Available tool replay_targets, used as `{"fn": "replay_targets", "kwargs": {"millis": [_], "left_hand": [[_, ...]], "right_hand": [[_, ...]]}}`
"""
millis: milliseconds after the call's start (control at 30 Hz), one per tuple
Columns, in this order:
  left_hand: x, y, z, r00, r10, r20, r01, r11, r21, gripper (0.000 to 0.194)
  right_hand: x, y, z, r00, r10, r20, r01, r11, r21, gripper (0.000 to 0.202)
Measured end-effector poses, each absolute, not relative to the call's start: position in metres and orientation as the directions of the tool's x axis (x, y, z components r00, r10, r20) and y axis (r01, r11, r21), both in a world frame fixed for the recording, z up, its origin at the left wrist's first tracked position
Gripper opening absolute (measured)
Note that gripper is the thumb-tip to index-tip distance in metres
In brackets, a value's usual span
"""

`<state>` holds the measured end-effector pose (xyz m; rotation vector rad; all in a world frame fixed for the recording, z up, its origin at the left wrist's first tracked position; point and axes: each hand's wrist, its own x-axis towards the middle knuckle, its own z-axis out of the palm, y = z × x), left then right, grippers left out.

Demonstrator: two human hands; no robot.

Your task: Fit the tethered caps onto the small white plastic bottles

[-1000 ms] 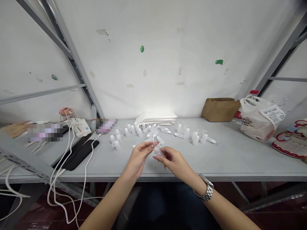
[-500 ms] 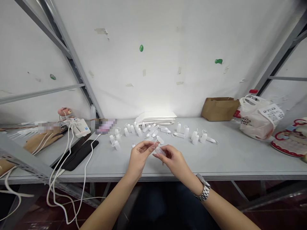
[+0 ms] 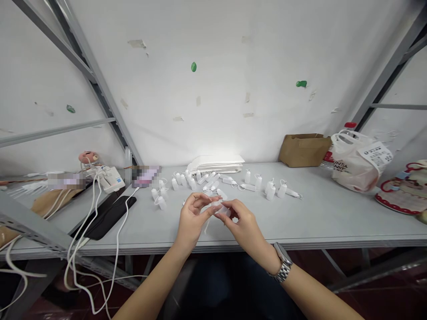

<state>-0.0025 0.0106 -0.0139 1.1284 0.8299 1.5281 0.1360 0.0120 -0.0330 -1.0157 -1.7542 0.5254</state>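
Observation:
Over the front half of the shelf, both hands meet at a small translucent plastic squeeze bottle (image 3: 223, 211). My right hand (image 3: 243, 220) pinches its body between thumb and fingers. At the bottle's top end, my left hand (image 3: 193, 218) is closed, thumb against fingertips, which hide most of the cap. A thin white strap (image 3: 206, 227) dangles below the left thumb. Just behind the fingers lies another bottle (image 3: 221, 194). Several similar bottles stand upright to the left (image 3: 162, 203) and right (image 3: 270, 192), and some lie on their sides in the middle.
A stack of white sheets (image 3: 218, 164) rests against the wall. To the left are a black phone (image 3: 111, 218), white cables and a power strip (image 3: 111, 179). A brown paper bag (image 3: 303, 151), a white plastic bag (image 3: 353, 166) and a red-trimmed item (image 3: 400, 198) occupy the right.
My left fingers have shifted and flattened over the bottle's top end, and the thin strap now hangs below them. The right hand keeps its hold. The view has moved slightly.

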Motion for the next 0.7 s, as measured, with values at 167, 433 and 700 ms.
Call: {"fn": "replay_targets", "kwargs": {"millis": [167, 433, 700], "left_hand": [[-0.005, 0.012, -0.011, -0.069, 0.983, 0.172, -0.392, -0.185, 0.901, 0.027], [0.0, 0.008, -0.012, 0.055, 0.996, 0.072, -0.559, -0.029, 0.829, 0.017], [0.007, 0.008, -0.021, -0.046, 0.995, 0.084, -0.532, -0.096, 0.842, 0.023]], "right_hand": [[0.135, 0.007, -0.034, -0.139, 0.741, 0.657, 0.376, 0.653, -0.658, 0.019], [0.134, -0.002, -0.035, -0.21, 0.559, 0.802, 0.479, 0.774, -0.414, 0.022], [0.132, -0.002, -0.037, -0.214, 0.443, 0.871, 0.588, 0.77, -0.247, 0.022]]}}
